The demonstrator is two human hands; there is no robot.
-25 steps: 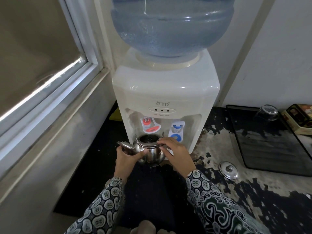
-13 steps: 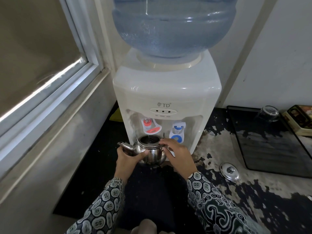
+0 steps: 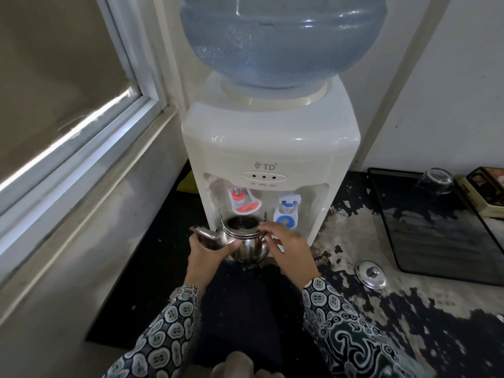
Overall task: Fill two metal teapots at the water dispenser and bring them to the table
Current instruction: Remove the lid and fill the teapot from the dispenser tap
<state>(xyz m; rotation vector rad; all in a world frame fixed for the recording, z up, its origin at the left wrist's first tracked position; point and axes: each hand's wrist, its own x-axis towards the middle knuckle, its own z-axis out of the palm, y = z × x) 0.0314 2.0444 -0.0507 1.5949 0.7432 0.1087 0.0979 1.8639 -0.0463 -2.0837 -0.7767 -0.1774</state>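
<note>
A small shiny metal teapot [image 3: 246, 245] without its lid stands under the red tap [image 3: 243, 200] of the white water dispenser [image 3: 270, 148]. Its spout points left and its mouth is open. My left hand [image 3: 207, 255] grips the teapot's body just below the spout. My right hand [image 3: 286, 246] touches the rim and right side of the teapot with its fingers. The teapot's round metal lid [image 3: 371, 274] lies on the counter to the right. Only one teapot is in view.
A blue tap [image 3: 286, 211] sits right of the red one, a large water bottle [image 3: 281, 42] on top. A dark tray [image 3: 441, 227] with an upturned glass [image 3: 436, 181] and a tin box [image 3: 485, 189] lies at right. A window and ledge [image 3: 81, 170] run along the left.
Both hands and the teapot have stayed in place under the red tap; only the camera has shifted slightly.
</note>
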